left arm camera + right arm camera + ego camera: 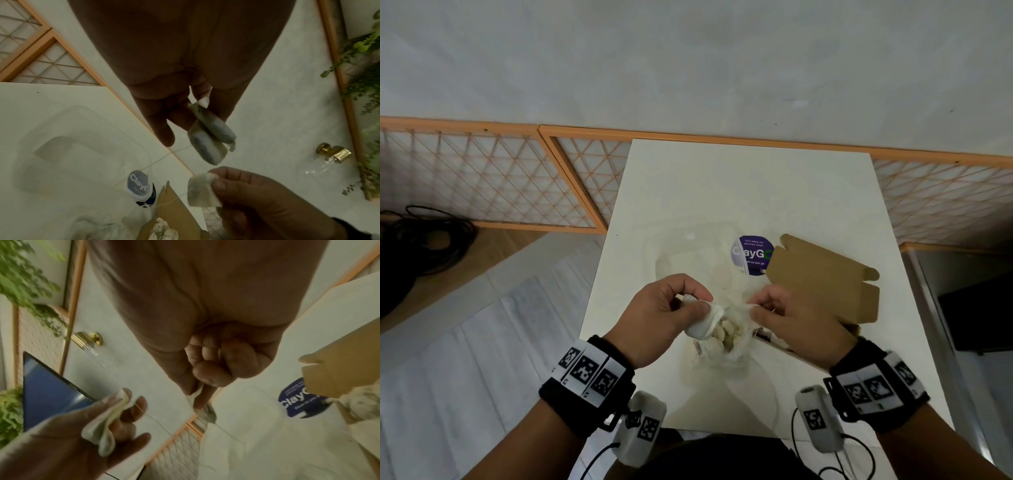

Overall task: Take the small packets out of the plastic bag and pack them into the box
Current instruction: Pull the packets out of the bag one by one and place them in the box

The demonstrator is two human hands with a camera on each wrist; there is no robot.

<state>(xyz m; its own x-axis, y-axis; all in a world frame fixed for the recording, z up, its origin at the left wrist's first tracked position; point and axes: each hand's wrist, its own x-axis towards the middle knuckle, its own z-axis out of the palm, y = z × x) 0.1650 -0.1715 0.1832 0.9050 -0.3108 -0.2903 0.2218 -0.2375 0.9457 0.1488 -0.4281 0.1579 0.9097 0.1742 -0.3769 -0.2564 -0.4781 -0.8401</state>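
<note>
My left hand (700,301) grips two small white packets (702,323), which the left wrist view shows hanging from its fingers (209,141). My right hand (755,306) pinches a third packet (202,190) by its corner, seen as a small packet (205,411) in the right wrist view. Thin strings trail from the packets. Just below both hands sits the crumpled clear plastic bag (726,349) with several more packets (727,334) inside. The brown cardboard box (822,277) lies open to the right, its lid flap back; my right hand hides most of its body.
The white table (722,192) also bears a clear plastic container (685,253) and a round purple sticker (753,255) behind the bag. Black cables (421,240) lie on the floor at left. A dark object (976,318) stands right of the table.
</note>
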